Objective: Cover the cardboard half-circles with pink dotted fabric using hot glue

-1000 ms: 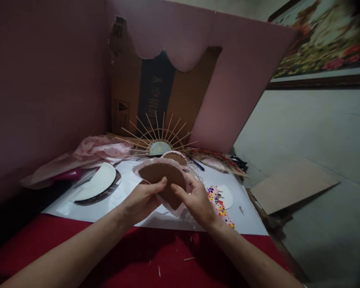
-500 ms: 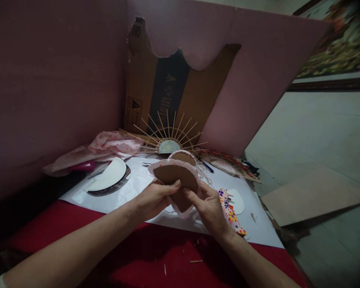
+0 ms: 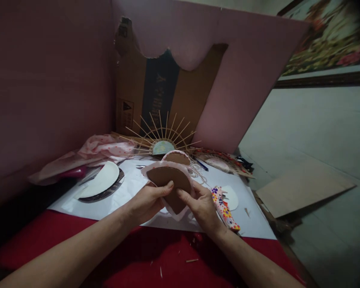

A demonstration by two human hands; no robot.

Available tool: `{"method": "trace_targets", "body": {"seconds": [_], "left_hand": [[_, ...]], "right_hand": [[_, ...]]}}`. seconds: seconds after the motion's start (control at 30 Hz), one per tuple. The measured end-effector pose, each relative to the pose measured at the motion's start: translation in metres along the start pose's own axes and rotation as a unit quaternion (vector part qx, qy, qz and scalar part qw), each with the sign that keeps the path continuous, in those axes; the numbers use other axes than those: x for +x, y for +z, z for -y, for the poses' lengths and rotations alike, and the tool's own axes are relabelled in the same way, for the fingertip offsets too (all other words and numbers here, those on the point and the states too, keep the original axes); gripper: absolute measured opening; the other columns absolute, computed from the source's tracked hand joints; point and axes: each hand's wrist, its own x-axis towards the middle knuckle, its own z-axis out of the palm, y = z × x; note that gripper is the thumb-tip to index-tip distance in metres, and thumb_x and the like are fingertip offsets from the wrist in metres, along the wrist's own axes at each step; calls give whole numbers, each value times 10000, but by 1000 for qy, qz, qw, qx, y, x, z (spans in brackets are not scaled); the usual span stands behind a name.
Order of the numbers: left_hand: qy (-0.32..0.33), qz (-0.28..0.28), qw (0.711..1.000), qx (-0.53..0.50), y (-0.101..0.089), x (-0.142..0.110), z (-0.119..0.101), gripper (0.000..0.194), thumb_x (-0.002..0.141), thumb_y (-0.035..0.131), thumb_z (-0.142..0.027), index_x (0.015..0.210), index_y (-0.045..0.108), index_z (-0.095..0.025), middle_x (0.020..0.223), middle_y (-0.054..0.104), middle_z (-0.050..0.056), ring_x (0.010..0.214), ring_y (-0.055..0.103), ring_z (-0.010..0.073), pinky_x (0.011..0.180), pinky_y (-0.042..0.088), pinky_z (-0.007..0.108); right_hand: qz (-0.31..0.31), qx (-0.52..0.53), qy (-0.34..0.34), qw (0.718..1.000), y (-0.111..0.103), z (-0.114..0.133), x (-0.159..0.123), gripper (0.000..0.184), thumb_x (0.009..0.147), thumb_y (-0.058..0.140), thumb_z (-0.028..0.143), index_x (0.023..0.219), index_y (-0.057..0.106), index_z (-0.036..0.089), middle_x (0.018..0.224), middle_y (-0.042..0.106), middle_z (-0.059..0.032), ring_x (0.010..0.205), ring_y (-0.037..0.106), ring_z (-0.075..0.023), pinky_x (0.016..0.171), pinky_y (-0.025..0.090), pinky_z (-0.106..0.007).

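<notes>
Between my two hands is a brown cardboard piece (image 3: 169, 180) with a curved top and a pointed bottom, edged with pale pink fabric. My left hand (image 3: 151, 198) grips its left side, thumb lying on the cardboard. On the right side my right hand (image 3: 202, 204) pinches it, its thumb also on the front; the other fingers are partly hidden behind. Just beyond stands a smaller half-round cardboard piece (image 3: 177, 158) with a pink fabric rim. A woven half-circle (image 3: 163, 147) with thin sticks fanning out is farther back.
White paper (image 3: 108, 210) covers part of a red cloth (image 3: 132, 256). At left lie a white half-disc (image 3: 99, 184) and pink dotted fabric (image 3: 105, 146). A flowered strip (image 3: 225, 208), a pen (image 3: 202, 165) and a woven fan (image 3: 222, 162) are to the right. Cardboard (image 3: 192, 92) leans behind.
The whole scene has shifted left in view as the camera turned slightly right. Both hands keep the same hold on the cardboard piece.
</notes>
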Motion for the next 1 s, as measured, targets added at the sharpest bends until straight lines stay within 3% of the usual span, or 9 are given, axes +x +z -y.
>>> {"method": "trace_targets", "body": {"seconds": [0.17, 0.3, 0.43, 0.7, 0.77, 0.83, 0.9, 1.0], "left_hand": [[0, 3, 1000, -20, -1, 2, -1, 182, 744, 721, -125, 924, 737, -150, 911, 751, 68, 840, 654, 181, 810, 505, 301], [-4, 1, 1000, -22, -2, 2, -4, 182, 781, 680, -126, 955, 733, -124, 936, 749, 85, 837, 658, 184, 812, 509, 298], [22, -4, 1000, -11, 0, 0, -7, 194, 773, 679, -104, 957, 737, -123, 931, 753, 86, 877, 658, 198, 834, 499, 301], [69, 68, 994, 44, -5, 0, -10, 240, 773, 703, -184, 1009, 735, -148, 1055, 736, 102, 1019, 637, 266, 864, 500, 345], [74, 68, 994, 51, -5, 1, -8, 243, 771, 706, -184, 1010, 734, -149, 1049, 736, 103, 1022, 638, 269, 888, 493, 355], [78, 70, 993, 57, -5, 1, -6, 243, 775, 703, -194, 1013, 730, -149, 1006, 744, 99, 986, 652, 263, 878, 498, 359], [83, 74, 992, 64, -2, 0, -6, 232, 788, 690, -211, 1009, 728, -151, 968, 747, 92, 934, 663, 248, 845, 508, 351], [95, 67, 988, 99, 3, -2, -8, 213, 798, 678, -216, 996, 728, -152, 950, 743, 87, 885, 665, 225, 793, 514, 322]], "right_hand": [[2, 14, 5, 1000, -1, -1, 1, 273, 764, 695, 338, 1012, 700, 223, 969, 725, -29, 918, 644, -228, 828, 518, -359], [45, 68, 14, 997, -1, 5, 1, 343, 783, 668, 360, 1106, 664, 243, 1079, 706, -28, 1020, 635, -241, 904, 498, -382], [62, 69, -24, 995, 0, 11, 2, 358, 801, 657, 321, 1153, 639, 260, 1158, 668, -20, 1098, 594, -231, 970, 454, -383], [52, 35, -72, 995, -2, 3, 6, 334, 790, 685, 309, 1121, 661, 271, 1127, 666, -24, 1067, 582, -219, 941, 459, -367], [33, 35, -75, 996, 0, 1, 6, 338, 775, 703, 317, 1107, 671, 265, 1053, 682, -18, 1011, 598, -214, 900, 481, -343], [16, 21, -59, 998, 0, -1, 6, 319, 759, 715, 331, 1065, 691, 241, 915, 684, -13, 875, 614, -198, 742, 524, -293], [5, 7, -36, 999, 0, -1, 6, 293, 745, 725, 333, 1014, 707, 218, 798, 659, 0, 726, 586, -167, 574, 497, -239], [-1, 16, -40, 999, -1, 1, 6, 249, 737, 735, 304, 963, 709, 203, 775, 658, 10, 688, 554, -141, 579, 470, -223]]}}
